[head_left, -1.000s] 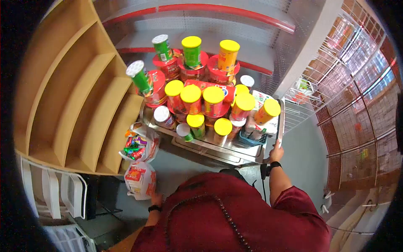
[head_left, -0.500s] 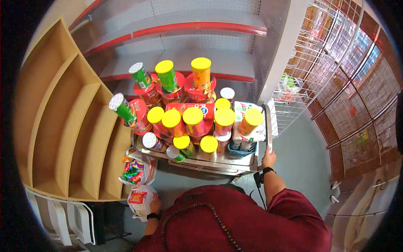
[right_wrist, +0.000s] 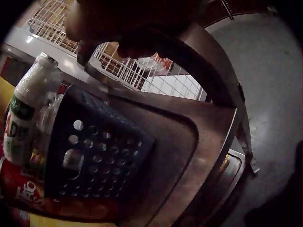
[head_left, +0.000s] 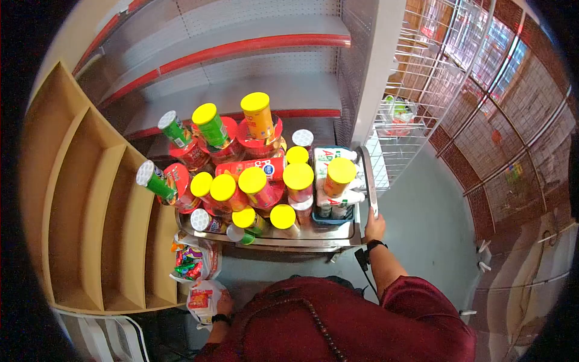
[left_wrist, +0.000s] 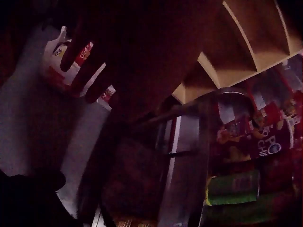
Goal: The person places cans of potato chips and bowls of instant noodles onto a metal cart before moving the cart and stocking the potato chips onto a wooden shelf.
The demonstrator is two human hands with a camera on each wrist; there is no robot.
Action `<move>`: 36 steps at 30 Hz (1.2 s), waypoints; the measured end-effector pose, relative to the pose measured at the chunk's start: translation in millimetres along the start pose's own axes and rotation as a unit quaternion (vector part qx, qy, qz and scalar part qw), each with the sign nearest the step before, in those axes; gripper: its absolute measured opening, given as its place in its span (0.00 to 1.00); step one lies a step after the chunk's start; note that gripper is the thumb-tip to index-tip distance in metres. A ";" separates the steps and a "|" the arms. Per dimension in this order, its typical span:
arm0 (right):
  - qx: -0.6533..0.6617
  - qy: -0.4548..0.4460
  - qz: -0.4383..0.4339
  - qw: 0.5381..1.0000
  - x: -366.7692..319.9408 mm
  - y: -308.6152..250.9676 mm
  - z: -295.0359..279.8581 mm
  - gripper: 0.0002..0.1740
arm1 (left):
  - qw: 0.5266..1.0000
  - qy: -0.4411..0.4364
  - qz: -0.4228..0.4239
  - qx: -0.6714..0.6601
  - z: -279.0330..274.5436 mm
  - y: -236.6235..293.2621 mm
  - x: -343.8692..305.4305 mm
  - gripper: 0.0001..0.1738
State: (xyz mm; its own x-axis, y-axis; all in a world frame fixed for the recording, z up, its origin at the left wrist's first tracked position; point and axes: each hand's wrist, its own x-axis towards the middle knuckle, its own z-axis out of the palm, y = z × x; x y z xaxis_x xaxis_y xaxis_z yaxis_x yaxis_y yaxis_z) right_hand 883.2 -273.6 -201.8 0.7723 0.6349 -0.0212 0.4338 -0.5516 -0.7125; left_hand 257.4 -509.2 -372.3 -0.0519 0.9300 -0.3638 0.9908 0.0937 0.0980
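Observation:
My right hand (head_left: 374,228) grips the metal handle (head_left: 370,181) at the right end of a steel cart (head_left: 271,244). Red, yellow-lidded and green canisters (head_left: 223,189) stand on the cart, some stacked on wide red tubs (head_left: 177,182). Near that handle, a blue perforated basket (right_wrist: 97,146) holds plastic-wrapped white bottles (right_wrist: 28,104). Low on the left, my left hand (head_left: 225,303) hangs beside a white plastic bag (head_left: 202,301) with red-printed packs. In the dark left wrist view its fingers (left_wrist: 97,87) lie extended and apart, overlapping the bag.
A curved wooden shelf unit (head_left: 114,211) stands left, with a bag of colourful wrapped packets (head_left: 190,262) at its foot. Behind the cart is grey shelving with red edges (head_left: 253,43). White wire racking (head_left: 416,108) stands right; grey floor (head_left: 422,229) shows beside the cart.
Cart, canisters and shelving appear farther left and lower as the head view shifts. My right hand keeps its hold on the handle; the left hand stays by the white bag.

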 end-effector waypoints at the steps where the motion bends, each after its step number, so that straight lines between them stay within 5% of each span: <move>1: 0.024 -0.004 -0.003 1.000 0.2 -0.8 -0.7 0.36 | 0.998 0.000 -0.006 -0.055 -10.4 4.9 2.6 0.18; 2: 0.047 -0.008 -0.006 0.999 -0.5 -1.3 -1.5 0.35 | 0.999 -0.004 -0.004 -0.052 -25.0 11.9 1.4 0.18; 3: 0.071 -0.012 -0.011 0.997 -0.9 -3.2 -2.2 0.34 | 0.956 -0.009 -0.070 -0.286 -43.3 22.3 -0.4 0.15; 4: 0.075 -0.005 -0.023 0.997 -4.7 -10.0 -7.6 0.34 | 0.854 -0.013 -0.133 -0.503 -54.7 30.2 -1.9 0.13; 5: 0.075 -0.005 -0.022 0.997 -4.6 -12.7 -9.3 0.34 | 0.854 -0.013 -0.133 -0.502 -53.5 27.3 0.6 0.13; 7: 0.084 0.006 -0.035 0.996 -7.0 -13.9 -10.5 0.34 | 0.928 0.090 0.037 -0.359 -30.2 1.2 8.6 0.10; 8: 0.084 0.003 -0.034 0.996 -4.3 -10.2 -8.3 0.34 | 0.929 0.090 0.035 -0.357 -11.2 -11.7 13.3 0.10; 10: 0.047 -0.080 0.050 0.994 4.9 0.0 -1.3 0.31 | 0.847 -0.015 -0.216 -0.486 10.0 -24.4 15.9 0.13; 11: 0.048 -0.086 0.048 0.994 1.7 -4.8 -5.1 0.31 | 0.846 -0.011 -0.220 -0.485 10.1 -22.6 -18.2 0.13; 13: 0.072 -0.066 0.024 0.995 -7.0 -21.1 -17.6 0.31 | 0.941 0.043 -0.152 -0.298 -29.7 5.5 -31.2 0.15; 14: 0.098 -0.083 0.021 0.992 -1.7 -12.5 -10.4 0.32 | 0.939 0.050 -0.160 -0.299 -36.0 12.8 -37.0 0.15; 16: 0.093 -0.038 -0.015 0.995 6.7 11.5 9.0 0.35 | 0.982 -0.173 -0.050 0.052 -38.4 13.2 -44.8 0.18; 17: 0.086 0.017 -0.043 0.995 9.2 17.1 16.7 0.38 | 0.982 -0.170 -0.060 0.050 11.3 -11.5 -65.2 0.18; 19: 0.087 -0.016 -0.026 0.996 4.7 5.1 5.0 0.38 | 0.998 -0.005 -0.056 0.033 38.9 -22.3 -63.9 0.20; 20: 0.083 -0.040 -0.005 0.996 4.3 -0.8 0.1 0.38 | 0.997 -0.002 -0.066 0.031 42.6 -25.5 -71.0 0.20; 22: 0.066 -0.034 -0.021 0.997 11.6 9.1 8.3 0.38 | 0.980 0.166 0.069 -0.080 38.7 -17.3 -87.4 0.24; 28: 0.128 0.007 -0.042 0.991 23.1 33.8 30.1 0.34 | 0.983 0.149 -0.037 -0.096 5.7 10.5 -102.4 0.25; 30: 0.125 -0.053 0.028 0.990 14.1 13.3 10.5 0.31 | 0.982 0.145 -0.070 -0.103 -2.9 23.7 -98.5 0.25; 34: 0.151 0.004 -0.038 0.988 40.5 55.7 47.9 0.27 | 0.973 0.140 -0.134 -0.124 -48.0 40.5 -88.9 0.26; 36: 0.158 -0.026 -0.007 0.987 38.7 52.2 40.9 0.26 | 0.970 0.111 -0.175 -0.125 -7.8 19.5 -70.8 0.26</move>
State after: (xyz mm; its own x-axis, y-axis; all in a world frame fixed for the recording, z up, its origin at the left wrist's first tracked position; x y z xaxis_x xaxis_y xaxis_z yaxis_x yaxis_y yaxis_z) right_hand 916.7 -255.7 -268.4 0.7393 0.6722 -0.0397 0.2717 -0.3517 -0.8958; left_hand 279.5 -570.5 -337.5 -0.4330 0.8764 -0.2107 0.8473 0.4755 0.2365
